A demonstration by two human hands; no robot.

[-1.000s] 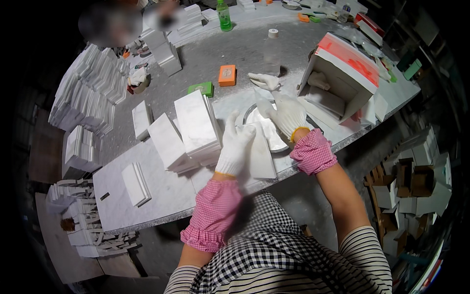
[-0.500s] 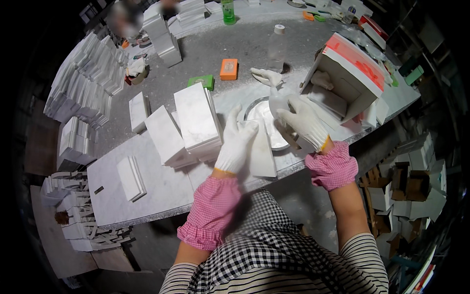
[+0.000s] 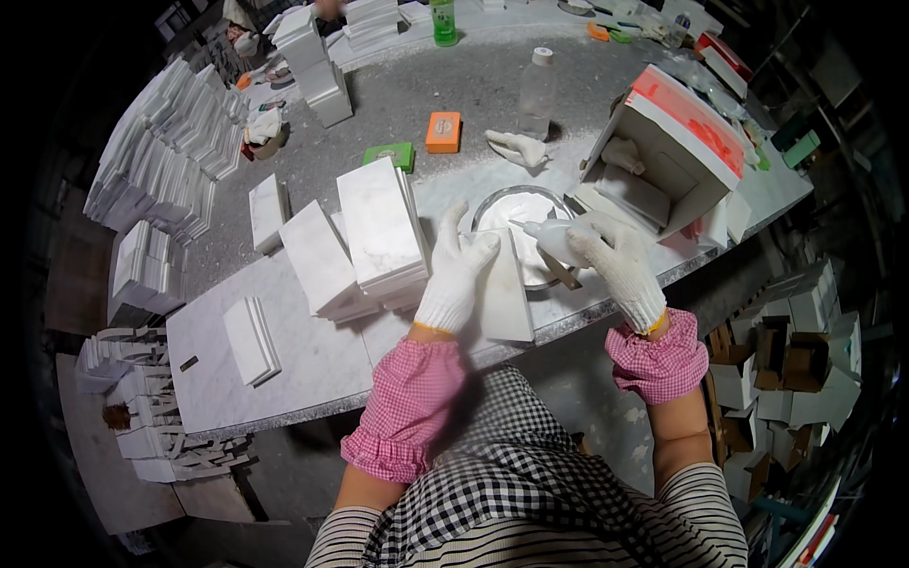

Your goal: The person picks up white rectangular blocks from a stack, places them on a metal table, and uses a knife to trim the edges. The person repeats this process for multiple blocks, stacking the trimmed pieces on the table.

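Note:
My left hand, in a white knit glove, grips a white stone tile that stands on edge, tilted, at the table's front edge. A small translucent squeeze bottle with a pointed nozzle is in my gloved right hand. The bottle lies nearly level, its nozzle aimed left towards the tile's upper end. Beneath it a round metal bowl holds white powder or paste. Across the bowl's right side rests a flat metal scraper. Left of my left hand stands a stack of tiles.
An open cardboard box stands to the right. Behind the bowl are a crumpled glove and a clear capped bottle. Orange and green boxes lie mid-table. More tile stacks rise at the far left.
The squeeze bottle has turned from nozzle-up to nearly level, nozzle pointing left. My right hand has moved right and slightly nearer me. My left hand and the tile have hardly moved.

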